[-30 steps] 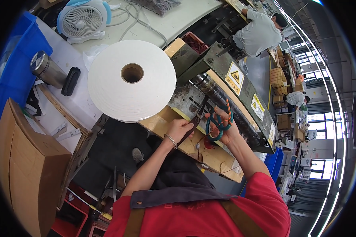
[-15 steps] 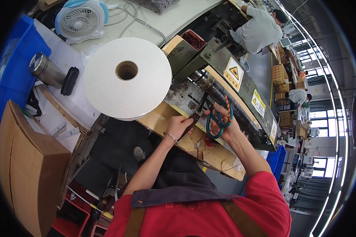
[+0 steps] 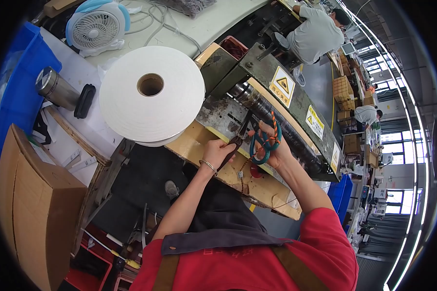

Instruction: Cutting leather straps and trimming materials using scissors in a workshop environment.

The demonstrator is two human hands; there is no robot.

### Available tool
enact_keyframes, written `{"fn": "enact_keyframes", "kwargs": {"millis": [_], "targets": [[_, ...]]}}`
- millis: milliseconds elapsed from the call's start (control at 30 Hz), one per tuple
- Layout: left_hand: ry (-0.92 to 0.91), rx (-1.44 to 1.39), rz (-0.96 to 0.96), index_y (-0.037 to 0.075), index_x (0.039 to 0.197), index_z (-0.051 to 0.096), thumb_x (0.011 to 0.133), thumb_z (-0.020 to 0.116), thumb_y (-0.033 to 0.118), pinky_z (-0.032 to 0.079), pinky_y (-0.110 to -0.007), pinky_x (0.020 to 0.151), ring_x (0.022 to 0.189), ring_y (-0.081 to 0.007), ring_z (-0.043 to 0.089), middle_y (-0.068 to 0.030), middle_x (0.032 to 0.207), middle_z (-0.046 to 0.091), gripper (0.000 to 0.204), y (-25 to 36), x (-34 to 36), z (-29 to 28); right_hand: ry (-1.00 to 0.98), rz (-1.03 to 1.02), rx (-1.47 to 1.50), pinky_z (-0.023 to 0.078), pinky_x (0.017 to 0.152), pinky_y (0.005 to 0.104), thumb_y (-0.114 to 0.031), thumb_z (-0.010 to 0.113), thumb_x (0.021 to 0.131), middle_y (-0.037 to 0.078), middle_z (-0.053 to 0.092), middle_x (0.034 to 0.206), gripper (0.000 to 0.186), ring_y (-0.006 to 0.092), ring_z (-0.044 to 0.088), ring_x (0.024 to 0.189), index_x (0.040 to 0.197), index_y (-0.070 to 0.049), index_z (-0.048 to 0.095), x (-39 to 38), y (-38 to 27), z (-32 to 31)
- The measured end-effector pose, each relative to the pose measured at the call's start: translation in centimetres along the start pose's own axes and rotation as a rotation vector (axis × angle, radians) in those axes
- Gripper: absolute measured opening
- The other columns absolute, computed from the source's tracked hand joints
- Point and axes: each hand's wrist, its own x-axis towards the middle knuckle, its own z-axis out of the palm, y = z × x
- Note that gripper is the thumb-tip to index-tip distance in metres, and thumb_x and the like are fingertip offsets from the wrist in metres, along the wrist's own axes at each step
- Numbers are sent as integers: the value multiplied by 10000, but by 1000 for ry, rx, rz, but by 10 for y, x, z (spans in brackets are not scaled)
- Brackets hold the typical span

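My left hand [image 3: 218,154], with a bangle on its wrist, pinches a dark brown strip-like piece [image 3: 234,144] just in front of the machine. Close by on its right, my right hand [image 3: 278,151] is closed on scissors [image 3: 261,149] with teal loop handles and orange cord wound on them. The dark blades point up and left toward the machine's metal bed, near the far end of the brown piece. Whether they touch the piece I cannot tell. Behind the hands runs a dark metal roller [image 3: 281,123].
A big white roll [image 3: 179,92] stands left of the green machine frame [image 3: 262,72], which bears yellow warning labels. Farther left are a steel flask [image 3: 58,87], a blue bin [image 3: 14,82], a fan [image 3: 93,30] and a cardboard box [image 3: 39,208]. Another person [image 3: 318,36] sits beyond the machine.
The view has shifted slightly. Both hands keep nearly the same place and the same hold on the brown piece and the scissors.
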Motion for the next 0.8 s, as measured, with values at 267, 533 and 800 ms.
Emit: {"fn": "enact_keyframes", "kwargs": {"millis": [267, 533, 800], "targets": [[2, 64, 2, -65, 694, 558, 764, 586, 105, 459, -213, 419, 478, -124, 560, -105, 594, 577, 186, 0, 1, 1, -7, -24, 16, 271, 273, 191, -393, 539, 781, 11, 465, 455, 385, 90, 444, 342, 831, -12, 509, -1, 2, 2], [-37, 84, -9, -69, 706, 565, 760, 591, 107, 456, -214, 417, 469, -124, 555, -105, 594, 578, 186, 4, 0, -1, 36, -45, 9, 286, 272, 194, -384, 535, 786, 18, 468, 459, 388, 95, 448, 334, 862, -5, 500, 2, 1, 3], [-153, 123, -45, -42, 743, 569, 769, 589, 114, 455, -212, 439, 492, -113, 559, -91, 613, 584, 159, 0, -12, -20, -71, -17, -76, 359, 329, 218, -343, 546, 791, 17, 482, 488, 367, 101, 462, 379, 910, 2, 509, -41, 24, 0]]}}
